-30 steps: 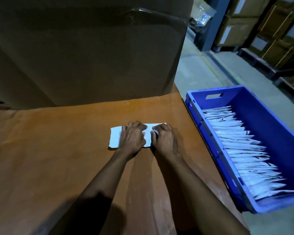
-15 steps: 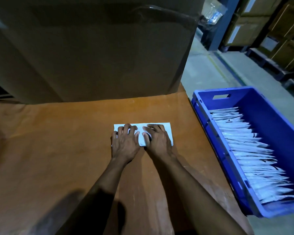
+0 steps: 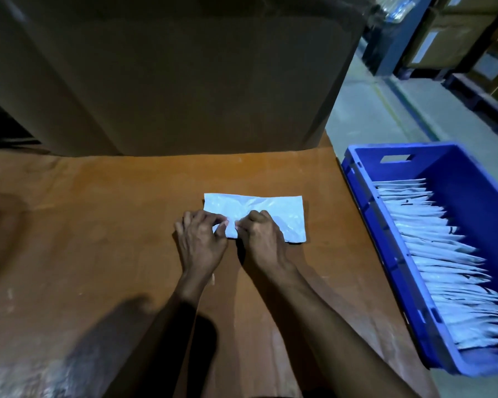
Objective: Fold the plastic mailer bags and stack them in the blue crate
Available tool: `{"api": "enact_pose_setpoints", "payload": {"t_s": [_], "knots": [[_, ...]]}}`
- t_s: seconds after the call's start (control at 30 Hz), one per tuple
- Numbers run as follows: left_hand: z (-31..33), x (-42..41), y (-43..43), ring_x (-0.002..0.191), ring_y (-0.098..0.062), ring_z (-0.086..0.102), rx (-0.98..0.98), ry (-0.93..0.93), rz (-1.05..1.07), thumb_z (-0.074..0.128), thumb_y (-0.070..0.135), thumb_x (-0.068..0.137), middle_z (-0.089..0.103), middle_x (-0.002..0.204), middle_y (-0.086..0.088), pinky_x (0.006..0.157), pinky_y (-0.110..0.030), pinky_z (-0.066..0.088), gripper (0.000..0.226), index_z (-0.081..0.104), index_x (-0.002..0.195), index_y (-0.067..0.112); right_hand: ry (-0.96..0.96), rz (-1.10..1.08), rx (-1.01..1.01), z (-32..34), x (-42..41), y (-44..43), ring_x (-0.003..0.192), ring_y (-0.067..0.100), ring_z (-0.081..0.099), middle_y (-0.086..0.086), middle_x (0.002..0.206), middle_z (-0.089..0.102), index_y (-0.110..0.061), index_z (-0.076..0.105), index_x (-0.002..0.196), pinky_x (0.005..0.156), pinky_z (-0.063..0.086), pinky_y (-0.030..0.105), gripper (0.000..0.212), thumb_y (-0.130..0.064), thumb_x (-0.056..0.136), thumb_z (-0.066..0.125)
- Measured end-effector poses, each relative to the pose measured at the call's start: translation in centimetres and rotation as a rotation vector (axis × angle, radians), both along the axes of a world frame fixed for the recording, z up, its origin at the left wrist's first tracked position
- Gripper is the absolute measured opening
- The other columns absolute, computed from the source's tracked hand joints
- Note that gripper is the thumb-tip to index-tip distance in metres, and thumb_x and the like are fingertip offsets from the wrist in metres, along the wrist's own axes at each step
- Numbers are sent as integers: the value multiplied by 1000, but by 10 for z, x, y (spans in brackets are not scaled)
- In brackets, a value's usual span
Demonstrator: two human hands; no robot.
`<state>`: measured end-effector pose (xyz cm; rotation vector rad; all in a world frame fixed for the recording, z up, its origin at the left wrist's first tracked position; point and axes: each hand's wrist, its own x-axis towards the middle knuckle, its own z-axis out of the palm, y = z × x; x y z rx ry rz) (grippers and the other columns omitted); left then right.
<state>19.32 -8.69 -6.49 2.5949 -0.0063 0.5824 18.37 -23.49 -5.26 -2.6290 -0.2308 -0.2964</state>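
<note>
White plastic mailer bag (image 3: 266, 206) lies on the brown table (image 3: 98, 225), roughly mid-table, long side running left-right. Surface is wrinkled, with creases fanning out from the middle of the near edge.

Left hand (image 3: 200, 242) and right hand (image 3: 260, 239) sit side by side at the bag's near edge, almost touching each other. Both have fingers curled and pinch the plastic at that edge (thumb tips mostly hidden, so can't tell how deep the grip goes). Left hand covers the near-left corner. The near-right corner and the whole far edge are exposed and lie flat on the table.

Blue crate (image 3: 357, 179) is on the right, just past the table's right edge, and looks lower than the tabletop. Inside is a row of folded mailers (image 3: 443, 254) running far to near, overlapping like shingles along the crate's left wall. The right part of the crate floor shows blue. There's a handle slot in the far wall.

Large cardboard box (image 3: 170, 76) stands on the table's far side, well apart from the bag. Far right: grey floor (image 3: 365, 110) and shelving with cartons (image 3: 443, 33), blurred.
</note>
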Motion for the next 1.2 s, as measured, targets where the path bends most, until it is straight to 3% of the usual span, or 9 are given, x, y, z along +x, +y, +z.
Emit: {"api": "enact_pose_setpoints", "payload": {"t_s": [0.17,0.3,0.43,0.53,0.67,0.83,1.03,1.13,1.2], "knots": [[9,-1,-2,104,-26,53,103,-39,-24,78,27,84,69,100,6,82,-42,29,10,82,94,28,149,-126,168,10,32,-10,88,21,70,5,90,79,-13,84,87,74,55,36,10,-19,87,76],[20,2,-4,99,-25,54,147,7,-30,71,30,82,69,93,11,81,-41,28,11,82,86,30,221,-111,123,7,24,9,89,28,58,7,80,65,-8,79,80,64,44,37,17,-17,90,70],[26,3,-8,98,-25,53,256,122,-21,69,34,87,73,94,8,82,-42,28,14,81,93,31,395,-217,481,15,39,-14,79,5,71,-10,78,77,-22,86,81,71,56,26,6,-23,78,91],[19,-7,-6,94,-27,53,387,85,-73,68,27,85,69,94,4,79,-43,30,16,80,95,25,484,-155,535,32,47,-20,72,-7,66,-9,83,79,-18,86,88,65,48,14,10,-23,80,91],[11,-6,-1,90,-26,53,404,-28,-67,74,19,75,68,92,6,78,-41,29,20,81,93,25,367,-214,346,32,45,3,81,20,71,4,81,77,-12,80,73,64,50,28,12,-14,84,74],[6,-11,-1,89,-24,52,257,-28,-49,47,25,87,66,90,9,77,-42,30,33,80,90,28,148,-7,-3,22,33,19,96,34,58,19,94,61,-2,67,79,65,33,33,12,-5,90,66],[8,-6,4,90,-25,54,247,58,-111,78,17,80,69,91,8,76,-39,28,18,81,94,28,295,-77,260,30,55,-5,87,12,70,6,98,81,-10,85,94,65,37,8,9,-12,85,83],[8,1,9,92,-27,59,14,106,-171,76,9,83,69,90,4,79,-40,42,17,82,92,22,72,-57,213,29,23,1,64,12,51,12,70,72,-1,61,60,66,40,7,21,6,78,70],[11,7,9,93,-26,59,-85,72,-205,72,3,85,69,92,2,80,-39,47,19,81,95,17,-41,-70,208,12,-1,6,63,22,61,12,67,69,-12,76,63,70,40,6,27,10,77,66]]}}
